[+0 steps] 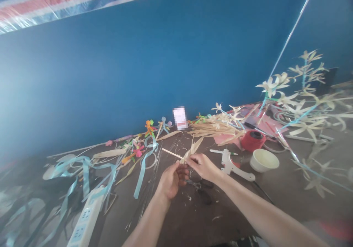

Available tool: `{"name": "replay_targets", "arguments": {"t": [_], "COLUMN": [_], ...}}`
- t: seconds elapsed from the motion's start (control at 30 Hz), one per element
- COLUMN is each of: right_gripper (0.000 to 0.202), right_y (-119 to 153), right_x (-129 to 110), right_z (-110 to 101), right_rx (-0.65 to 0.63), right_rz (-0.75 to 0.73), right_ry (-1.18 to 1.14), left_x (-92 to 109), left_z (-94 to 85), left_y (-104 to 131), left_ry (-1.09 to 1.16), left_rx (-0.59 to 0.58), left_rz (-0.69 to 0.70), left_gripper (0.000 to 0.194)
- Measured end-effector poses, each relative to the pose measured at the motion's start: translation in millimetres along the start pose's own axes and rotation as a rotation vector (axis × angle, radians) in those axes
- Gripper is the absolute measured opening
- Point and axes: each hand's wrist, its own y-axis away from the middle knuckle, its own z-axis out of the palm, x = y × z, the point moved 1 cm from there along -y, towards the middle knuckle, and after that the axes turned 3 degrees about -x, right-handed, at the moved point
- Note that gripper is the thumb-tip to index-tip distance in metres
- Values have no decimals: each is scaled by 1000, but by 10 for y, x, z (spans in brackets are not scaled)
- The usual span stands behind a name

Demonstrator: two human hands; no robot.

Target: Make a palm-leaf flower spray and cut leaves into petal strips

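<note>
Strips (pixel 195 147) of pale, leaf-like material meet a thin stick (pixel 171 153) above the dark table (pixel 190 221), between the hands. The right hand (pixel 203 166) pinches their base, thumb against fingers; the left hand (pixel 170 181) curls its fingers just below, though whether they grip cannot be told. Good handling probably means a light, firm pinch at the join, stick steady, strips uncreased, clear of the scissors (pixel 196 184) beneath.

Glue gun (pixel 227 161) obst. nr R hand (pixel 203 165)
</note>
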Motion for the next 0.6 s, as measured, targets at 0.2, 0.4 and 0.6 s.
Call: {"name": "replay_targets", "arguments": {"t": [0.2, 0.4, 0.6], "right_gripper": [32, 42, 40], "right_y": [42, 48, 93], "right_x": [-61, 44, -6], "right_z": [-36, -10, 41], "right_rx": [-21, -37, 1], "right_rz": [-52, 74, 69], "right_ry": [-103, -211, -112], "left_x": [23, 33, 9], "left_z": [41, 79, 78], "left_y": [13, 48, 77], "left_ry": [135, -238, -582], "left_rx": [-2, 208, 260], "left_rz": [-112, 297, 473], "left_gripper": [15, 20, 21]}}
